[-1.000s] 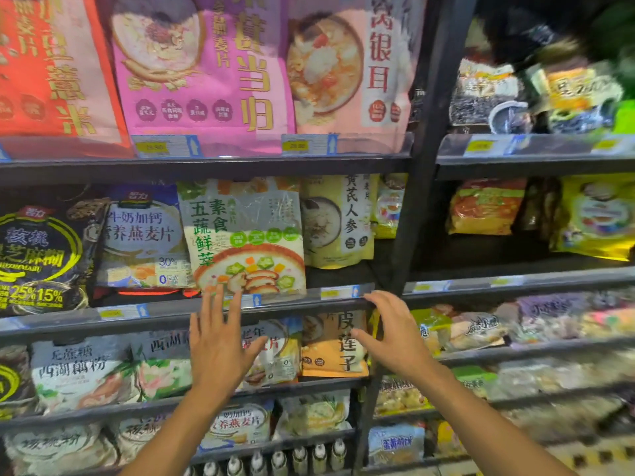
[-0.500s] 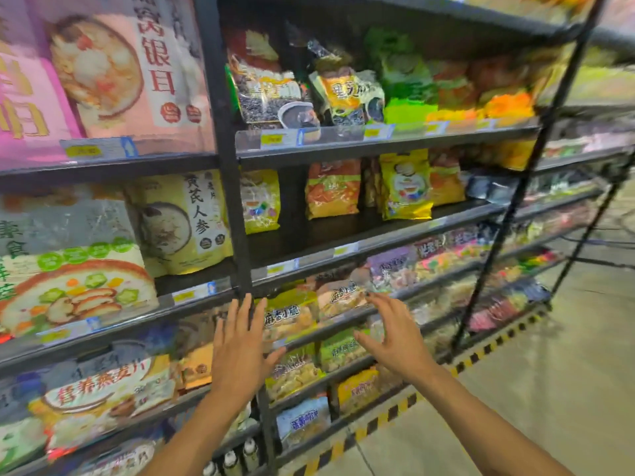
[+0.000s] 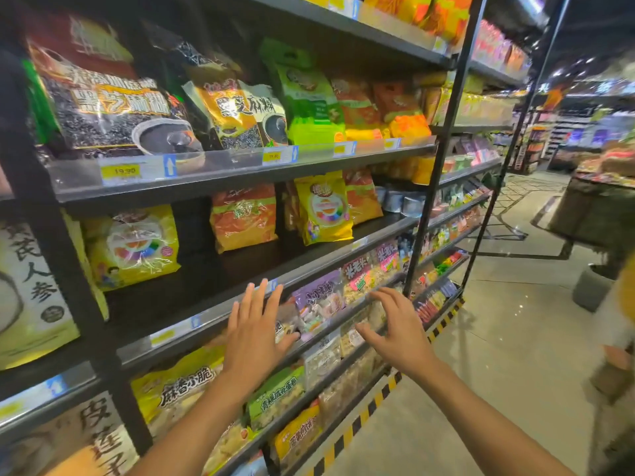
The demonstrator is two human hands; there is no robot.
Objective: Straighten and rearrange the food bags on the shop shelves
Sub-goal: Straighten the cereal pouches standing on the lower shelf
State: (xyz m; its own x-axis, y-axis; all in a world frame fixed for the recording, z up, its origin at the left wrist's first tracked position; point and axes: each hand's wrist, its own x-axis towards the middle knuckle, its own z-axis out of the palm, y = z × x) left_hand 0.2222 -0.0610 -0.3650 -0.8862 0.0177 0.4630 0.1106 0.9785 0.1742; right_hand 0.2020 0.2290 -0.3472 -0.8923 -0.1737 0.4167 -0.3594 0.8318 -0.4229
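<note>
Bare shelf board (image 3: 206, 280) lies open between the yellow bag (image 3: 132, 247) at left and the orange bag (image 3: 244, 221); a black upright (image 3: 433, 187) blocks the far right.

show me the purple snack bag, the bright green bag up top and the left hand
purple snack bag (image 3: 318, 298): head view, middle of its front
bright green bag (image 3: 311, 101): head view, middle of its front panel
left hand (image 3: 252, 334): head view, back of the hand

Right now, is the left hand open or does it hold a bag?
Open. The left hand has straight, spread fingers in front of the shelf edge and grips no bag.
</note>
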